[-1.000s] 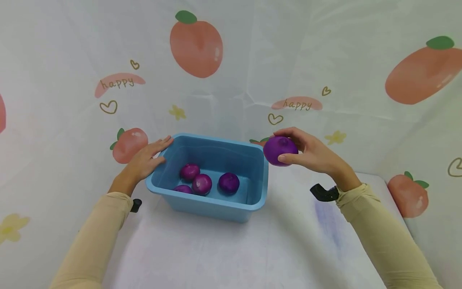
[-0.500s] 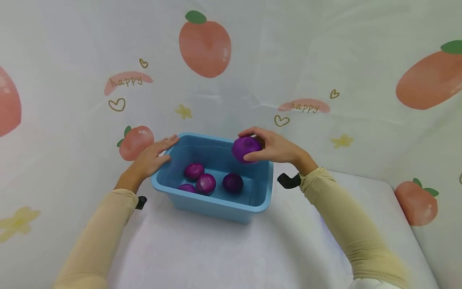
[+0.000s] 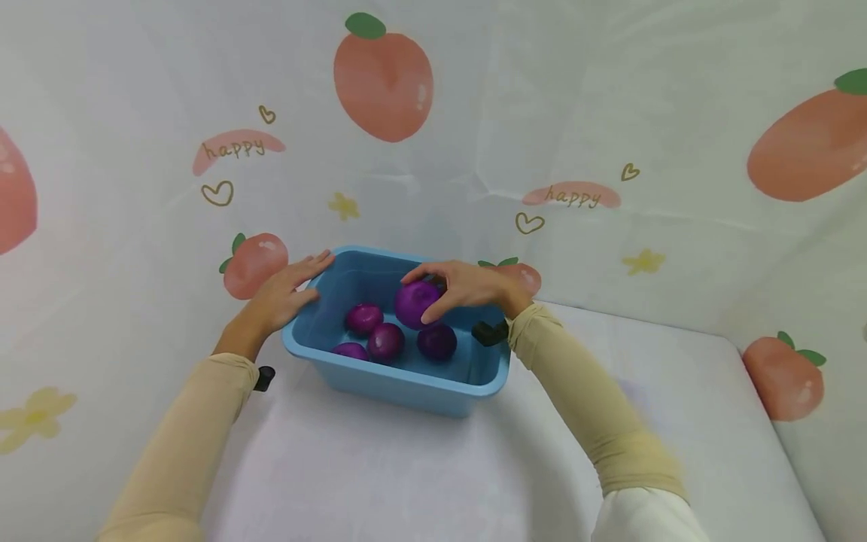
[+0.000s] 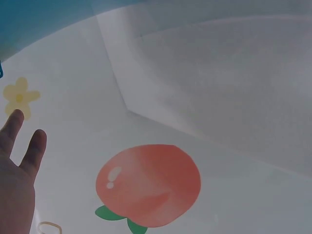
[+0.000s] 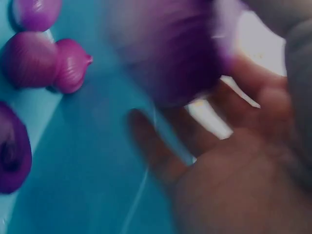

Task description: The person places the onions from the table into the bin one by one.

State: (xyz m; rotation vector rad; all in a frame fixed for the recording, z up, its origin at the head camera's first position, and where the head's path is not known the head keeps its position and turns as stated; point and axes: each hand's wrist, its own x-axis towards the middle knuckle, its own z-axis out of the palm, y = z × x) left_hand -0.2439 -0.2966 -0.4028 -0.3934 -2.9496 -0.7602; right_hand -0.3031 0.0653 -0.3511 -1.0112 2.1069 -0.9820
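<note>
My right hand (image 3: 463, 284) reaches over the far side of a blue plastic bin (image 3: 400, 386). It grips a red onion (image 3: 415, 302) between thumb and fingers, above the bin's floor. In the right wrist view this held red onion (image 5: 168, 48) is blurred and large against my fingers. Several other red onions lie in the bin, such as a dark one (image 3: 436, 343) just below the held onion and a lighter one (image 3: 364, 319) to the left. My left hand (image 3: 281, 297) rests on the bin's left rim, fingers extended; the left wrist view shows part of that hand (image 4: 17, 180).
The bin stands on a white-covered table (image 3: 379, 467). Behind it hangs a white sheet (image 3: 460, 98) printed with peaches, hearts and flowers. A black wrist device (image 3: 489, 333) on my right arm is at the bin's right rim.
My right hand has carried the red onion leftward from beyond the bin's right rim, then down into the bin. My left hand has stayed on the left rim; the view shifted slightly.
</note>
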